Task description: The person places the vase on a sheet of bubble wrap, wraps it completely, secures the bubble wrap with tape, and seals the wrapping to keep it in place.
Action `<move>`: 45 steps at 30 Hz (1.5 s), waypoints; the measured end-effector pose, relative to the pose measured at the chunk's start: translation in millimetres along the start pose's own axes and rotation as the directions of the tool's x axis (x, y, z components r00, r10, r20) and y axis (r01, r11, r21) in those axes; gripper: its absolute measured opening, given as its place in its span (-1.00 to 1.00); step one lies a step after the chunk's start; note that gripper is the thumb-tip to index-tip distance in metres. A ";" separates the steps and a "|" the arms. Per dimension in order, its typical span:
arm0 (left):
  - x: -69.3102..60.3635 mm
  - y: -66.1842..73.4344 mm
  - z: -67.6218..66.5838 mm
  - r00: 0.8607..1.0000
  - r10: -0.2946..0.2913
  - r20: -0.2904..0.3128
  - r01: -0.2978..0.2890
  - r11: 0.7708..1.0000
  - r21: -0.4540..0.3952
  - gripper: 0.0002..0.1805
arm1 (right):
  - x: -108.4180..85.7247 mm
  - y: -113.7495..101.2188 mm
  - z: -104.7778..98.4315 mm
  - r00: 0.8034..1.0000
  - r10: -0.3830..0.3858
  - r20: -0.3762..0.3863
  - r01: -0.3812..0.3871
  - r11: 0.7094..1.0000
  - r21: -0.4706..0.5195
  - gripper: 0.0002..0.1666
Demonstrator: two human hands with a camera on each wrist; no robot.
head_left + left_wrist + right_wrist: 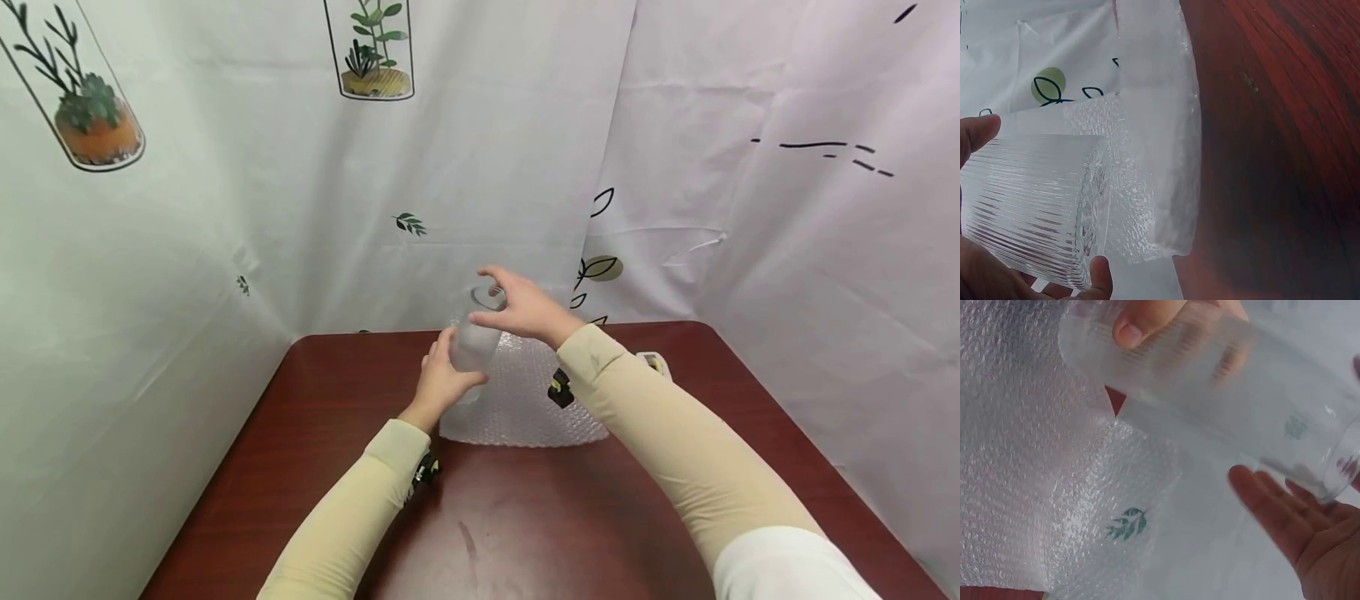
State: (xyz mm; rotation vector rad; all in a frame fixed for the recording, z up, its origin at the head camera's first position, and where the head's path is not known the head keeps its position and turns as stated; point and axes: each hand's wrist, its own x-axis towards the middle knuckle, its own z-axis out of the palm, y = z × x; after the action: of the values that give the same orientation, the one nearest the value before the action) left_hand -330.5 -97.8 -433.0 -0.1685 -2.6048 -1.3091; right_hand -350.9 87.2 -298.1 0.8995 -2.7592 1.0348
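A clear glass vase [474, 343] with a ribbed lower part is held tilted above the far part of the table. My left hand [441, 379] grips it near the base; in the left wrist view the thumb and fingers curl round the ribbed glass [1035, 206]. Around the mouth of the vase, my right hand [531, 308] is spread, thumb and fingers apart. The right wrist view has that hand's fairly straight fingers [1272, 503] beside the rim; whether they touch it I cannot tell. Behind and below the vase lies bubble wrap [525, 408].
Bubble wrap covers part of the dark red table [540, 508] and rises toward the back curtain [495, 150]. Partly behind my right sleeve is a small white and yellow object [656, 363]. Printed fabric surrounds the table's sides and back.
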 end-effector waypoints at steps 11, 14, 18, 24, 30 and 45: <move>-1.4 0.5 2.4 0.997 0.033 0.074 -0.029 0.998 -0.064 0.10 | -0.8 7.9 0.4 0.994 0.046 -0.102 -0.047 0.999 -0.008 -0.33; -2.9 -3.1 -1.7 0.995 0.046 0.091 -0.034 0.992 -0.125 0.08 | -2.6 11.8 -0.7 0.985 0.112 -0.133 -0.102 0.992 0.075 -0.33; -2.4 -12.3 -5.7 0.991 0.082 0.107 -0.059 0.977 -0.205 0.05 | -7.7 20.7 -5.2 0.967 0.188 -0.173 -0.155 0.970 0.189 -0.33; 0.6 -27.7 -6.5 0.983 0.085 0.162 0.004 0.876 -0.483 -0.02 | -17.9 41.5 -14.5 0.932 0.263 -0.250 -0.164 0.920 0.355 -0.34; -1.4 -32.1 -4.1 0.972 0.045 0.232 0.152 0.634 -0.758 -0.17 | -30.7 58.8 -10.7 0.883 0.389 -0.262 -0.153 0.767 0.623 -0.35; 8.6 -22.7 -2.9 0.986 0.064 0.153 0.090 0.567 -0.819 -0.36 | -55.0 90.3 10.1 0.807 0.524 -0.274 -0.109 0.587 0.802 -0.52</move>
State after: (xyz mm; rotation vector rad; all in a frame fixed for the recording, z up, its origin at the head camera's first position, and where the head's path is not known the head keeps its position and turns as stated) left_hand -342.9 -113.6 -446.9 -0.4176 -1.8403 -2.5271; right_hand -352.9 163.2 -372.3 0.0376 -2.0279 2.2222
